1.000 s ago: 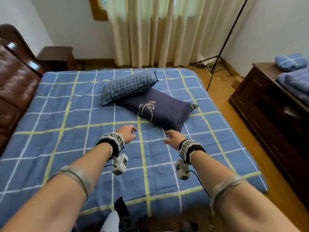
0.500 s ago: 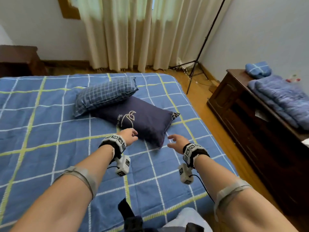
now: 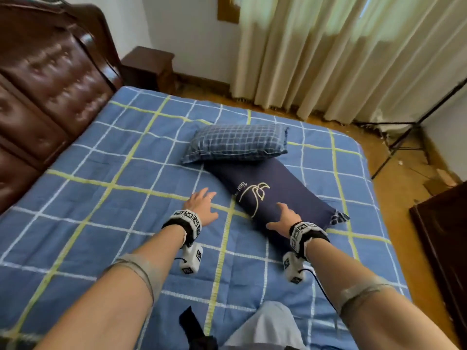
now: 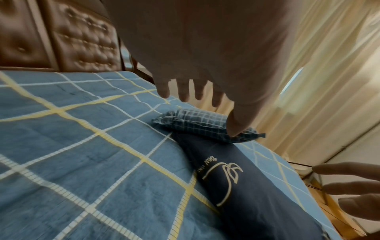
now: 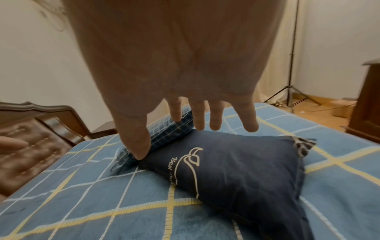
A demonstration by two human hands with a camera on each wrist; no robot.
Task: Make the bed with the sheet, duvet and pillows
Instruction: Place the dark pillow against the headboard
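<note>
A blue checked duvet (image 3: 121,198) with yellow and white lines lies spread flat over the bed. On it rests a dark navy pillow (image 3: 273,195) with a pale logo; a smaller blue plaid pillow (image 3: 237,142) overlaps its far end. My left hand (image 3: 202,205) hovers open with fingers spread over the duvet, just left of the navy pillow (image 4: 246,186). Above that pillow's near end my right hand (image 3: 285,215) is open too, fingers spread, and the right wrist view shows air between the fingers (image 5: 213,116) and the navy pillow (image 5: 236,170).
A brown tufted leather headboard (image 3: 43,79) runs along the left, with a dark nightstand (image 3: 149,66) beyond it. Cream curtains (image 3: 341,54) hang at the far side. A black tripod stand (image 3: 404,145) and a dark wooden cabinet (image 3: 444,243) stand on the wood floor at right.
Both hands have reached forward to the navy pillow, the right one now over its near end. My head has swung left, so the headboard is back in view and the cabinet's bedding is out.
</note>
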